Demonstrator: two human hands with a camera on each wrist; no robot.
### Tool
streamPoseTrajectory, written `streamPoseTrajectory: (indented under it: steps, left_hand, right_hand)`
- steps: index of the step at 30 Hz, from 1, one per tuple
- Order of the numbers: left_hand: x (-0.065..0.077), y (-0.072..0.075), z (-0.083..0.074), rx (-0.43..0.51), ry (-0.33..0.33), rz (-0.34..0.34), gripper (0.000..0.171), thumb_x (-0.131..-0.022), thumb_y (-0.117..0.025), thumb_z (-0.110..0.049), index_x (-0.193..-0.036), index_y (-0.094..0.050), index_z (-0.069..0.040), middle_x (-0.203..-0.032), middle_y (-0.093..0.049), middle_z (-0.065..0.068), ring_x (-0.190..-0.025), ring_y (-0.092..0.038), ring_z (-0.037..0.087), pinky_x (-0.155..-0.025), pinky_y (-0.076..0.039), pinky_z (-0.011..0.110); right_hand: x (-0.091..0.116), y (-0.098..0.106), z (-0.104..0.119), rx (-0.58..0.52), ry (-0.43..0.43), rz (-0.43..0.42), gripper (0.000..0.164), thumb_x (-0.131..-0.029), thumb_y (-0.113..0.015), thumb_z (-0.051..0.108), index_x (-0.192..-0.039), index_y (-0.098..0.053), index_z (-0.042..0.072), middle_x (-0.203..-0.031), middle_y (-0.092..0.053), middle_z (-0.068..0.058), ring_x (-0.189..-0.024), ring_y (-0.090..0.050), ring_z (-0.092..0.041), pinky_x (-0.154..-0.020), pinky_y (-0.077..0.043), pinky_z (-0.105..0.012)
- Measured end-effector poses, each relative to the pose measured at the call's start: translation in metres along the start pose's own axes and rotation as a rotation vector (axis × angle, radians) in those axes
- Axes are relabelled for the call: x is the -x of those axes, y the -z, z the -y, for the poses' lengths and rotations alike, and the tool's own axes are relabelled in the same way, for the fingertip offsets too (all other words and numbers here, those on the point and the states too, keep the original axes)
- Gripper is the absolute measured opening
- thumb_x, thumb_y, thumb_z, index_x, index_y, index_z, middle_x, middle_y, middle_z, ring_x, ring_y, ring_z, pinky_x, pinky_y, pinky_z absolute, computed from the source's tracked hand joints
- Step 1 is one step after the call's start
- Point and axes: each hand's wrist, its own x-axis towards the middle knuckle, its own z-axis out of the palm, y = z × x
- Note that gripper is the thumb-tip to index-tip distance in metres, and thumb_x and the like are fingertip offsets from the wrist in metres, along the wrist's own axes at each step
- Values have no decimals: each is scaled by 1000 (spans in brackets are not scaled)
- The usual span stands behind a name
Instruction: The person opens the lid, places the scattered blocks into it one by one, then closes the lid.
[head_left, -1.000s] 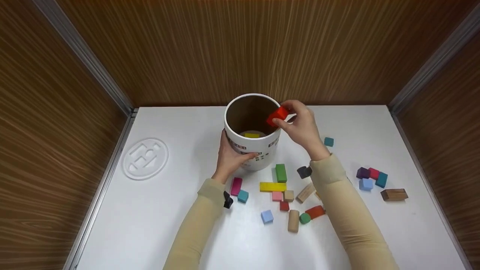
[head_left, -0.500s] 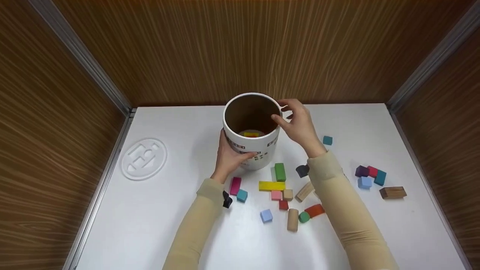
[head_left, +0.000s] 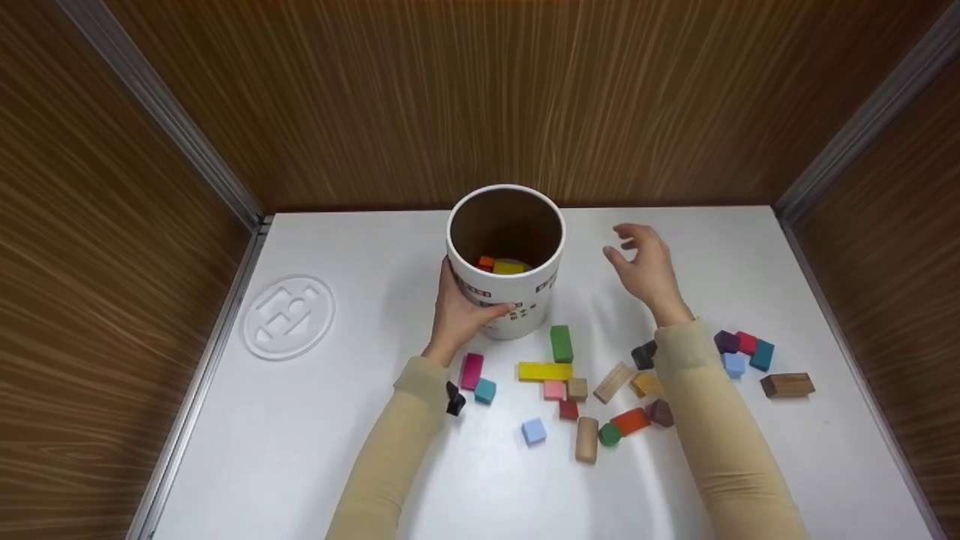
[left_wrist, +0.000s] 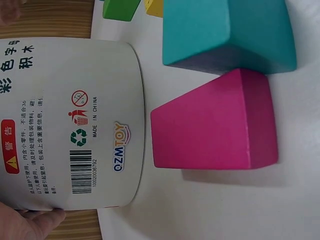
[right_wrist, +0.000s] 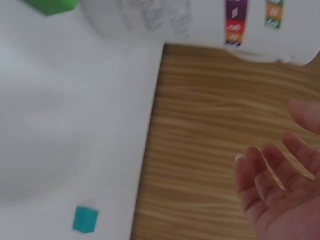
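Note:
A tall white cylindrical toy-block canister (head_left: 517, 300) stands on the white table near the back wall, its open top facing up. My left hand (head_left: 461, 315) grips its left side, thumb across the printed front. Inside at the bottom lie a yellow block (head_left: 508, 268) and an orange-red block (head_left: 486, 262). My right hand (head_left: 649, 266) hovers to the right of the canister, fingers loosely bent and holding nothing. A teal cube (right_wrist: 86, 219) shows below that hand in the right wrist view. Close to the canister's base are a magenta block (left_wrist: 215, 127) and a teal block (left_wrist: 215, 35).
Several loose wooden blocks lie in front of the canister, among them a green block (head_left: 561, 343), a long yellow block (head_left: 545, 371) and a tan cylinder (head_left: 586, 440). A brown block (head_left: 787, 385) lies far right. A clear round lid (head_left: 289, 318) rests at left.
My right hand let go of a red block over the canister's mouth, and the block dropped inside. The hand then drew away to the right. My left hand kept its grip on the canister.

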Motion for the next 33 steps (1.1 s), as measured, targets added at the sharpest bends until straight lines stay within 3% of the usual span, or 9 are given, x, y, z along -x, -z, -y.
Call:
streamPoseTrajectory:
  steps: [8, 15, 21, 28, 33]
  left_hand:
    - [1, -2, -1, 14, -16, -1, 132, -56, -91, -56, -156, -10, -24, -155, -28, 5, -138, -31, 14, -117, -25, 44]
    - [3, -3, -1, 20, -8, 4, 133, -57, -91, -55, -156, -9, -24, -156, -27, 5, -139, -30, 14, -116, -25, 45]
    - [2, -5, -2, 22, 1, 11, 133, -57, -91, -55, -156, -9, -24, -156, -27, 3, -139, -30, 12, -116, -25, 44]
    - [2, -6, -3, 27, 16, 9, 130, -57, -90, -56, -156, -9, -31, -156, -27, 2, -137, -31, 11, -116, -26, 44]
    - [2, -4, -4, -2, 23, 8, 131, -57, -90, -58, -156, -9, -27, -156, -28, 2, -137, -31, 12, -115, -28, 45]
  right_hand:
    - [12, 6, -55, 56, -179, 99, 46, -98, -61, 16, -135, -49, -6, -129, -48, -30, -119, -48, -45, -99, -43, -55]
    - [24, 4, -85, 147, -305, 210, 55, -98, -60, 16, -143, -40, -7, -145, -31, -35, -133, -31, -51, -110, -30, -59]
    - [28, 6, -101, 220, -342, 308, 65, -98, -58, 19, -150, -28, -6, -152, -15, -37, -136, -19, -57, -109, -24, -66]
    - [35, 6, -107, 298, -298, 435, 69, -101, -51, 25, -153, -18, -5, -156, -4, -34, -142, -5, -52, -112, -12, -65]
    - [40, 4, -100, 285, -318, 434, 68, -103, -48, 30, -156, -17, 3, -158, -5, -30, -143, -6, -50, -112, -15, -65]
